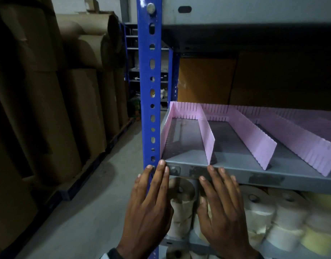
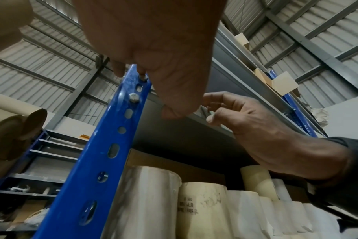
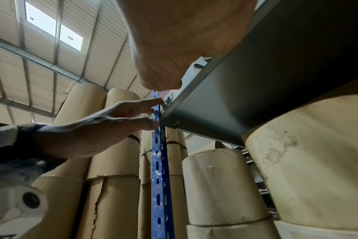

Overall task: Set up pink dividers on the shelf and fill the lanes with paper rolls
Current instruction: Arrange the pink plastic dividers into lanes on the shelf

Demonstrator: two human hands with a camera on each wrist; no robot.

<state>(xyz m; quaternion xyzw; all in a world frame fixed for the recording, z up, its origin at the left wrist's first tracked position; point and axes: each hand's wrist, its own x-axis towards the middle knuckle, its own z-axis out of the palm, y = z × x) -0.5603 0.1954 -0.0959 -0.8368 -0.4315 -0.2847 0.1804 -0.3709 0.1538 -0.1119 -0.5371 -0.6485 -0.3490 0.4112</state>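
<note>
A: Two hands up at the shelf's front edge, and neither holds anything. The left hand has its fingers straight and close together, tips right at the front left corner where the grey shelf meets the blue upright.

B: And the right hand?

A: Flat too, fingers slightly fanned, tips touching the front lip just right of the left hand. From the left wrist view the fingers look a bit bent against that lip, but they grip nothing.

B: Where are the pink dividers?

A: Standing upright on the shelf. One runs along the left edge, one along the back edge, and several run front to back, cutting the surface into lanes. The nearest front-to-back one ends at the front edge, just above the right hand's fingertips.

B: Anything in the lanes?

A: The lanes I can see show bare grey metal. The paper rolls are on the shelf below, packed on end behind both hands, pale cream and white.

B: Beyond the rack?

A: Tall brown wrapped rolls standing along the left, more blue racking far behind.
</note>
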